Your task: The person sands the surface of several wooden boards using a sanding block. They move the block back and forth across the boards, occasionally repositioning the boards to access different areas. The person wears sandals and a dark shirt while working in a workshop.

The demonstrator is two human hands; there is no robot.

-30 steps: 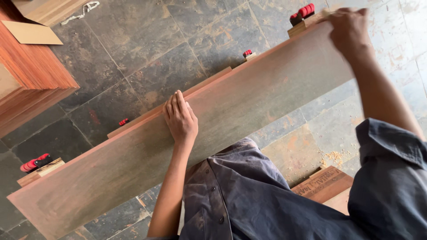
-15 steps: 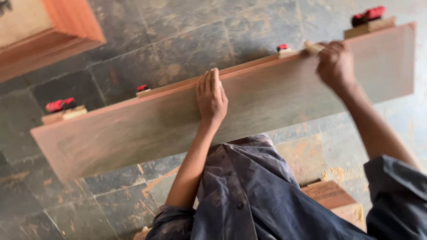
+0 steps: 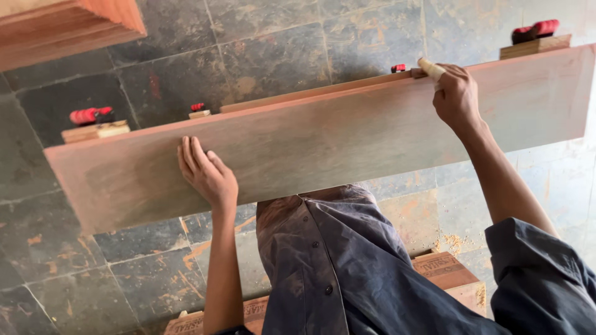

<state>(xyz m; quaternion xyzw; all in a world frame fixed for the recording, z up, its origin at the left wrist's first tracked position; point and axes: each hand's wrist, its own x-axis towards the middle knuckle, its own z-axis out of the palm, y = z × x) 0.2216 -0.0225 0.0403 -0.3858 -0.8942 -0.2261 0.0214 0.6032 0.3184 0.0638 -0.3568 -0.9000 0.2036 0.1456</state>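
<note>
board [image 3: 347, 139] runs long left to right, left hand [image 3: 208, 174] flat and open on its face, right hand [image 3: 456, 96] closed on a pale block [image 3: 430, 68] at its top edge.

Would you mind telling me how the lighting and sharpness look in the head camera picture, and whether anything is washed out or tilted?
Head view: soft, even daylight with no hard shadows; the right end of the wooden board and the floor tiles beyond it are pale and washed out; the left hand and right hand are fairly sharp; the board runs at a slant across the frame, so the camera is tilted.
</note>
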